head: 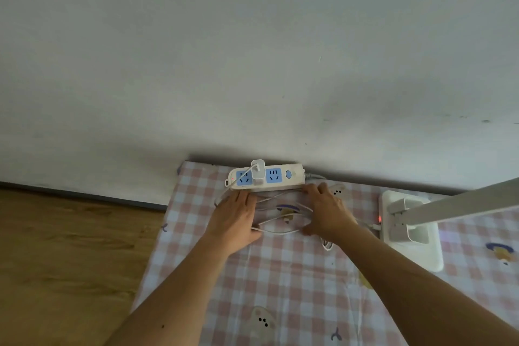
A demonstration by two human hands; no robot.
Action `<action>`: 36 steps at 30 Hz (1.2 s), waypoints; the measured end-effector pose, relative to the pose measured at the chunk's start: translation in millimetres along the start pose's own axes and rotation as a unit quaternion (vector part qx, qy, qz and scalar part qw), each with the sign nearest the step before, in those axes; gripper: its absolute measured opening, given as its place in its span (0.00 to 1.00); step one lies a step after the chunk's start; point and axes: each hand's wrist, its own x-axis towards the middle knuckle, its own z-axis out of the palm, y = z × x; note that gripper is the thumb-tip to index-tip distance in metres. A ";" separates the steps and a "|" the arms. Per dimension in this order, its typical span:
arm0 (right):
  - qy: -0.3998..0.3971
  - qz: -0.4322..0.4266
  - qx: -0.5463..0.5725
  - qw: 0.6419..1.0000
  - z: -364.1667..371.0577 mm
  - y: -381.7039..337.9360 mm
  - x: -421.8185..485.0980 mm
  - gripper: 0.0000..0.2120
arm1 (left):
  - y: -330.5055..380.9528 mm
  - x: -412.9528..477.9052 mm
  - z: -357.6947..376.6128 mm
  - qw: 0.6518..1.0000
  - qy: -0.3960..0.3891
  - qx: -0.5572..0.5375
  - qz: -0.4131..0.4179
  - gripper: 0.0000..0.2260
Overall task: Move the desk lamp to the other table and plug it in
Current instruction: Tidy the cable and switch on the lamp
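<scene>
Light is diffuse and fairly dim; a cool grey cast is laid over the wall. A dark shadow band is thrown along the wall's foot, behind the power strip. A faint broad shadow is seen on the wall at the right. Only weak, soft-edged shadows are cast on the tablecloth. Small red indicator lights are seen glowing on the power strip and the lamp base. Straight lines are bowed by the wide lens: the floor edge is curved. Detail is smeared overall; the forearms at the bottom edge are rendered soft.
</scene>
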 end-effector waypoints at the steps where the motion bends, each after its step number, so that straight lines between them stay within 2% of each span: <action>1: 0.003 0.004 0.007 1.000 0.7 0.7 0.0 0.44 | 0.8 0.8 0.9 1.000 -0.002 0.000 0.005 0.34; 7: -0.016 0.015 0.013 1.000 -1.6 1.6 2.3 0.45 | 3.2 9.6 -3.5 0.999 -0.026 0.040 0.006 0.23; 13: -0.022 -0.010 -0.066 0.998 -11.8 7.6 7.8 0.31 | 4.6 15.3 -12.4 0.992 -0.064 0.108 -0.002 0.13; 19: -0.006 -0.128 -0.142 0.981 -10.7 8.7 6.0 0.11 | 4.2 14.1 -9.6 0.992 -0.067 0.110 -0.004 0.13; 22: 0.012 -0.177 -0.174 0.969 -3.0 10.3 1.0 0.11 | 6.2 12.1 -4.2 0.992 -0.064 0.111 -0.010 0.11; 26: 0.025 -0.178 -0.153 0.972 2.3 10.7 0.4 0.14 | 5.5 10.2 -3.4 0.993 -0.050 0.108 -0.019 0.11; 29: 0.009 -0.159 -0.144 0.977 0.7 7.4 2.5 0.15 | 3.9 11.3 -2.7 0.996 -0.034 0.080 -0.011 0.17; 32: -0.015 -0.143 -0.138 0.980 -2.5 3.6 1.8 0.11 | 7.7 8.7 -3.6 0.998 -0.026 0.055 0.007 0.25; 36: 0.005 -0.142 -0.069 0.987 -9.3 0.7 -1.2 0.04 | 18.0 11.4 -7.5 0.998 0.015 0.043 0.052 0.22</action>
